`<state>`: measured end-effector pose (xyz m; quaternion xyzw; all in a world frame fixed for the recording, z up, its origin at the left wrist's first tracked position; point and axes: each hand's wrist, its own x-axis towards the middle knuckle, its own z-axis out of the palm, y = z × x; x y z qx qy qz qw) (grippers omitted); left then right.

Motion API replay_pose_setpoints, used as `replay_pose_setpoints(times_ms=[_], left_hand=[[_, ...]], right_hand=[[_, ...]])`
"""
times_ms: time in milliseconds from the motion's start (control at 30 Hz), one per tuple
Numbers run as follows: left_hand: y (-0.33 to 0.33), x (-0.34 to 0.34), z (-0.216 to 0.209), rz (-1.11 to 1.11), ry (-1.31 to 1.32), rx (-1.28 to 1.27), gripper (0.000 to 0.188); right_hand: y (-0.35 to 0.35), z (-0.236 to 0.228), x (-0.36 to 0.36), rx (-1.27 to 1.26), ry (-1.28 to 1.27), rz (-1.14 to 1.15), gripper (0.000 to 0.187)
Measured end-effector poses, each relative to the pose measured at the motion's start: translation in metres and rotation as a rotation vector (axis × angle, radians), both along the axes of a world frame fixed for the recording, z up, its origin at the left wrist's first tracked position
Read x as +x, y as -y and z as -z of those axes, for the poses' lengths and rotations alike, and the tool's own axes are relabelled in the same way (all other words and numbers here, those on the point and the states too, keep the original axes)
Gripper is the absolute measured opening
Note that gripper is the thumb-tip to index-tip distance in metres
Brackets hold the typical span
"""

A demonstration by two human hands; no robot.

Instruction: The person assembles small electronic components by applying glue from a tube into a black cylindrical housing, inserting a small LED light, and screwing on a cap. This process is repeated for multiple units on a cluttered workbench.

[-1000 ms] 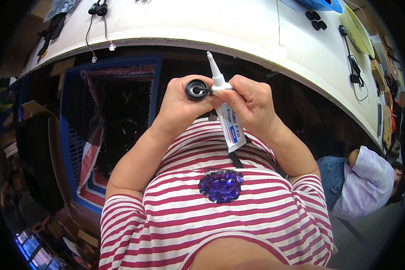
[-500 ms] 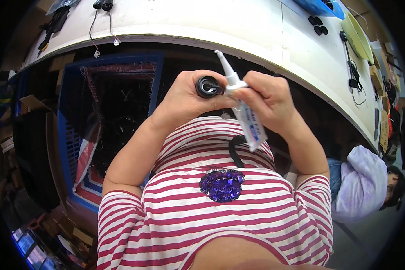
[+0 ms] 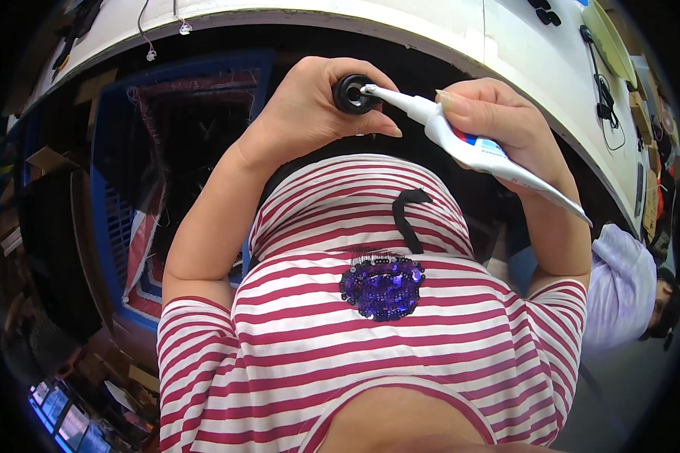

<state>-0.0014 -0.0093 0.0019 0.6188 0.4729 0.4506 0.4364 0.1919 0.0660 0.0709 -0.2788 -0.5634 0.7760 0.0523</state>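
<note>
My left hand (image 3: 310, 106) is wrapped round a black cylindrical part (image 3: 344, 97), its round open end facing up toward me. In my right hand (image 3: 506, 124) is a white squeeze tube (image 3: 476, 153) with a long tapered nozzle (image 3: 402, 100). The nozzle points left, and its tip meets the inner rim of the black part's opening. My right thumb and fingers press on the tube near its shoulder, while its flat tail slants down to the right. How deep the tip reaches, and whether anything comes out of it, I cannot tell.
A white worktable (image 3: 423, 23) runs along the far side. Thin wires with small ends hang over its front edge at left. A blue crate (image 3: 106, 181) with dark contents stands lower left. Small black parts, a black cable (image 3: 604, 109) and a yellow-green basin (image 3: 610, 45) lie at right. Another person (image 3: 619, 287) is at the right.
The tube has swung from pointing up to pointing left, its nozzle now at the black part's opening. Both hands sit higher in view, and the right one has moved right.
</note>
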Motion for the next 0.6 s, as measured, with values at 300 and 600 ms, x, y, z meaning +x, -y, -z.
replay_pose_setpoints(times_ms=[300, 600], left_hand=[[0.004, 0.003, 0.0, 0.0, -0.014, 0.034, 0.024], [0.006, 0.003, 0.003, -0.04, -0.06, -0.042, 0.022]], right_hand=[[0.006, 0.011, -0.006, 0.019, 0.069, 0.079, 0.024], [0.008, -0.009, -0.014, 0.447, 0.237, -0.168, 0.031]])
